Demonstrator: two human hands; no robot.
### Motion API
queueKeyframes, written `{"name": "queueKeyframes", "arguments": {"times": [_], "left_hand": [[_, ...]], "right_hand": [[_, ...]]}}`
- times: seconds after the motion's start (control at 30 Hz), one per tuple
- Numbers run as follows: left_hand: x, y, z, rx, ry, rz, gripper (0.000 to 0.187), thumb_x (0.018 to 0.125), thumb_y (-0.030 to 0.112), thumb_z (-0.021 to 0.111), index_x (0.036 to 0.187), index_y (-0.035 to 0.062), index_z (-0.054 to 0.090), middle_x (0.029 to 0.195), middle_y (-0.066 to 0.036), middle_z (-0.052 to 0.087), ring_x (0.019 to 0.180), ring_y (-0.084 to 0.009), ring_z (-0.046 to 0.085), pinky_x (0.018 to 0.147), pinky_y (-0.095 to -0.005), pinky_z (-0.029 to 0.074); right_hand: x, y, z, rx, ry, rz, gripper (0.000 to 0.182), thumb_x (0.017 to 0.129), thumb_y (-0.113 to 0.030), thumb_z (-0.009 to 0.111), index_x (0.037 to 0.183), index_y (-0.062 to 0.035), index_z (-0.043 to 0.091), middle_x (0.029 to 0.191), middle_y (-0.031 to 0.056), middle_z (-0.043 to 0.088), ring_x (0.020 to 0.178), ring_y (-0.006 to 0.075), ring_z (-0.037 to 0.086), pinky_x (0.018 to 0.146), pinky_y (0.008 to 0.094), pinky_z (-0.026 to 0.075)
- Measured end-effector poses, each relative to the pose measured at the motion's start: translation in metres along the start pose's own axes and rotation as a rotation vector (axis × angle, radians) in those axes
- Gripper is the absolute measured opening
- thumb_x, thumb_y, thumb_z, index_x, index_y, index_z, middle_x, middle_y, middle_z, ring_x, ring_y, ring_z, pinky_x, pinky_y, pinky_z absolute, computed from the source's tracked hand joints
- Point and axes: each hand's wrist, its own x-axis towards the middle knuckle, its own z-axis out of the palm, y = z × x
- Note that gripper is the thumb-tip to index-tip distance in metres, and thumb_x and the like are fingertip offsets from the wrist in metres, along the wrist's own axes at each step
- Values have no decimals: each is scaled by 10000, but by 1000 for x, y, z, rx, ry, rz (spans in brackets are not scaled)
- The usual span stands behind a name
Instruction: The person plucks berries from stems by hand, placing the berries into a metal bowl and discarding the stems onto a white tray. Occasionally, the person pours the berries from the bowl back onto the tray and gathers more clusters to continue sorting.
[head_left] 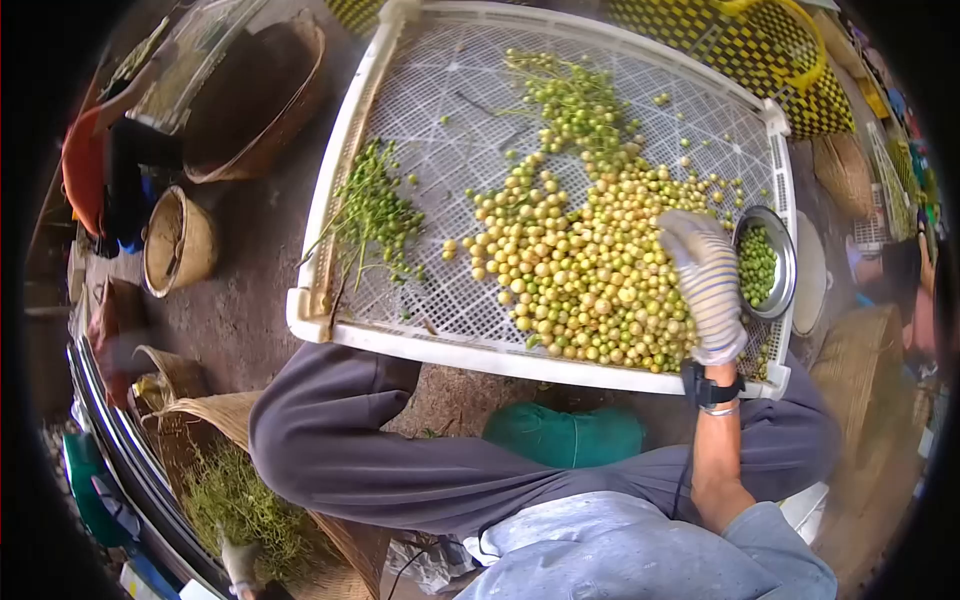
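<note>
My right hand (703, 280), in a striped knit glove, lies over the right side of a pile of small round yellow-green fruits (590, 270). Its fingers are stretched out and touch the fruits. The pile sits in a white mesh tray (540, 366) across my knees. Just right of that hand, a metal bowl (785, 285) holds smaller green berries (757, 265). Bunches of green berries on stems (375, 215) lie at the tray's left and top. At lower left, my gloved left hand (240, 563) is at a heap of green stems (245, 500); its fingers do not show clearly.
A woven basket (225, 408) around the stems stands by my left knee. Beyond it are a small round basket (180, 240) and a large brown basket (290, 120). A yellow-black woven basket (790, 90) is behind the tray. A green bundle (565, 435) lies between my legs.
</note>
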Motion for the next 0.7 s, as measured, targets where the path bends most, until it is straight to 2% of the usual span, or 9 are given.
{"name": "queueKeyframes", "arguments": {"times": [0.03, 0.1, 0.13, 0.23, 0.3, 0.33, 0.37, 0.5, 0.7], "left_hand": [[12, -29, -19, 238, 140, 40, 709, 816, 95, 763, 1481, 104, 516, 1108, -193, 708, 873, -196, 680, 725, -300, 579], [-36, 61, -18, 503, -102, -201, 527, 744, 205, 858, 1209, 17, 698, 1051, -130, 738, 966, -184, 680, 845, -305, 555], [-27, 58, -44, 871, -459, -179, 956, 807, 544, 772, 1593, 262, 306, 1500, -89, 536, 1404, -181, 452, 1250, -515, 155], [-134, 279, -117, 357, -153, -127, 924, 743, 548, 808, 1497, 166, 433, 1428, -20, 604, 1374, -219, 488, 1122, -443, 405], [-162, 366, -112, -152, 93, 302, 249, 863, 133, 756, 1056, -20, 725, 937, -101, 733, 853, -157, 672, 745, -298, 537], [-199, 435, -107, -349, 86, 507, 169, 872, 2, 681, 1031, -36, 722, 851, -116, 711, 791, -169, 678, 704, -294, 514], [-208, 474, -98, -339, 88, 872, 183, 867, -3, 682, 1044, -24, 720, 869, -124, 713, 805, -178, 690, 748, -297, 516], [-210, 613, -71, -104, -157, 1425, 115, 866, 105, 725, 949, 25, 730, 888, -154, 705, 780, -320, 688, 712, -376, 527], [-169, 760, 41, 216, 29, 1268, 489, 850, 304, 785, 1270, 85, 664, 1215, -209, 641, 989, -369, 671, 905, -442, 532]], "right_hand": [[-4, -4, 5, 17, 8, 18, 190, 850, -145, 723, 1018, -65, 766, 1096, 166, 728, 1082, 320, 669, 1052, 456, 478], [2, 5, -1, -115, -29, -182, 299, 869, -243, 718, 1117, -76, 731, 1248, 134, 685, 1212, 323, 606, 1086, 463, 441], [1, -8, 14, -193, -108, -280, 371, 877, -307, 708, 1174, -85, 706, 1345, 108, 636, 1283, 312, 558, 1118, 479, 403], [-9, -11, 51, -132, -303, -304, 331, 877, -328, 714, 1131, -116, 736, 1268, 93, 671, 1275, 297, 561, 1135, 515, 351], [-3, -20, 33, -161, -382, -234, 273, 866, -330, 716, 1032, -115, 746, 1158, 65, 691, 1184, 282, 582, 1106, 492, 364], [1, -21, 25, -204, -462, -172, 235, 854, -332, 718, 933, -114, 755, 1048, 36, 711, 1092, 267, 604, 1077, 469, 376], [0, -16, 23, -343, -365, -210, 175, 832, -302, 740, 847, -127, 741, 908, 15, 694, 997, 247, 591, 1042, 473, 381], [-9, 8, 2, -292, -316, -171, 183, 807, -272, 769, 940, -147, 772, 1059, 25, 714, 1134, 250, 574, 1076, 498, 360], [-20, 22, 0, -184, -133, -123, 278, 819, -313, 763, 1037, -141, 768, 1232, 90, 673, 1221, 296, 560, 1115, 519, 357]]}}
